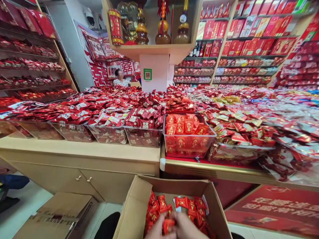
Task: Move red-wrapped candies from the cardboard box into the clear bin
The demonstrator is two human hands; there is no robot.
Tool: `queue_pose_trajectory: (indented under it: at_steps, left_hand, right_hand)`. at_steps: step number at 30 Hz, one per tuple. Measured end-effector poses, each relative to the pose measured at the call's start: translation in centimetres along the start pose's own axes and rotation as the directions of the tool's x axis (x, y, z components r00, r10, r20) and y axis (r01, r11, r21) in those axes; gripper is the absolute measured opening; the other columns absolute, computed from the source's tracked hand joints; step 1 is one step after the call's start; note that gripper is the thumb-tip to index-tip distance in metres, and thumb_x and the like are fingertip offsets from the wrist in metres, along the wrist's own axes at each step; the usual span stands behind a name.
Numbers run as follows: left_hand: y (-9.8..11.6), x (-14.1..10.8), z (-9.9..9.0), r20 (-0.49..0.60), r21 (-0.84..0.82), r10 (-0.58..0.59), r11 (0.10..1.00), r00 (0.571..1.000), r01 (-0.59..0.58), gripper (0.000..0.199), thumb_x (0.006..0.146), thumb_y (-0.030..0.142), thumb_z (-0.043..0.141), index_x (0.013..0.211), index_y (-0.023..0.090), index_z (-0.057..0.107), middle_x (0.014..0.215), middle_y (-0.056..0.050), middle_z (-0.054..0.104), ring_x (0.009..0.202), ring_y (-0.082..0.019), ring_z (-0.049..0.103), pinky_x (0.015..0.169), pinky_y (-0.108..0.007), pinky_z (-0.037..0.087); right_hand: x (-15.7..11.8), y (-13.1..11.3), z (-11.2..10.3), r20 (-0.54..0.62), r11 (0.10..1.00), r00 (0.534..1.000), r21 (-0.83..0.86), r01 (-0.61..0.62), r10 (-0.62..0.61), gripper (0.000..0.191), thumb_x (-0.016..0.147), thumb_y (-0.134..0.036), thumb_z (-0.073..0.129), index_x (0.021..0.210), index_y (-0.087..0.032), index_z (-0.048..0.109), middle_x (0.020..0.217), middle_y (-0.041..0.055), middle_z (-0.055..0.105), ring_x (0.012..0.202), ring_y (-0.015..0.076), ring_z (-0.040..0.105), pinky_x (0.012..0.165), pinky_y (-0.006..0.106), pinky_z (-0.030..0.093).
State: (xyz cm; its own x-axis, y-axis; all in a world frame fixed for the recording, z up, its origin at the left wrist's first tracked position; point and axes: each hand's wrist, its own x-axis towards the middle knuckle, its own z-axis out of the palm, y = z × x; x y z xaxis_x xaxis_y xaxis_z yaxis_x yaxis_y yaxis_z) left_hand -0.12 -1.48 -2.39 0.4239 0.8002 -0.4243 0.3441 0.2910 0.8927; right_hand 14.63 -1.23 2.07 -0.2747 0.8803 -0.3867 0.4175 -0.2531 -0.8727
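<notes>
Both hands are low in the open cardboard box (205, 187), among small red packets with gold print (191, 206). My left hand (158, 228) and my right hand (185, 226) come together around one red packet (168, 225), with their fingers curled at its two sides. Some of the fingers are blurred. Loose packets lie left, right and beyond the hands, and a bit of white paper shows among them. Straight ahead on the counter, a clear plastic bin (189, 146) holds the same kind of red packets.
Clear bins heaped with wrapped packets (142, 136) line the counter (119, 153). Flattened cardboard (57, 212) lies on the floor at left. A display cabinet (152, 49) hangs over the middle. A person (121, 79) is far behind the counter.
</notes>
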Motion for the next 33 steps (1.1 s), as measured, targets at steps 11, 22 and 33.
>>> queue_pose_trajectory:
  at_steps: [11, 22, 33]
  left_hand:
    - [4.3, -0.7, 1.0, -0.097, -0.545, 0.151, 0.819, 0.984, -0.179, 0.024, 0.07, 0.028, 0.06, 0.085, 0.01, 0.059, 0.064, -0.003, 0.067, 0.053, -0.01, 0.057, 0.056, -0.023, 0.044]
    - [3.0, -1.3, 1.0, -0.172, -0.525, 0.05, 0.84, 0.984, -0.135, 0.037, 0.063, 0.022, 0.067, 0.095, 0.013, 0.05, 0.083, -0.004, 0.066, 0.069, -0.011, 0.061, 0.066, -0.025, 0.046]
    - [1.9, -0.1, 0.7, -0.079, -0.548, -0.147, 0.833, 0.986, 0.08, 0.077, 0.045, 0.046, 0.073, 0.104, 0.011, 0.038, 0.05, 0.007, 0.058, 0.043, -0.01, 0.058, 0.04, -0.019, 0.035]
  right_hand:
    - [0.4, 1.3, -0.8, -0.048, 0.771, 0.999, 0.635, 0.047, -0.021, 0.04, 0.059, -0.052, 0.062, 0.061, -0.018, 0.041, 0.045, -0.0061, 0.051, 0.038, 0.0094, 0.048, 0.043, 0.023, 0.035]
    - [0.4, 2.1, -1.1, -0.065, 0.861, 0.995, 0.499, 0.097, -0.074, 0.035, 0.06, -0.048, 0.064, 0.067, -0.016, 0.051, 0.054, -0.0046, 0.049, 0.044, 0.007, 0.04, 0.044, 0.021, 0.03]
    - [1.6, 2.2, -0.6, -0.089, 0.827, 0.994, 0.553, 0.106, -0.067, 0.037, 0.057, -0.05, 0.064, 0.069, -0.018, 0.051, 0.052, -0.0044, 0.051, 0.039, 0.0072, 0.039, 0.04, 0.02, 0.029]
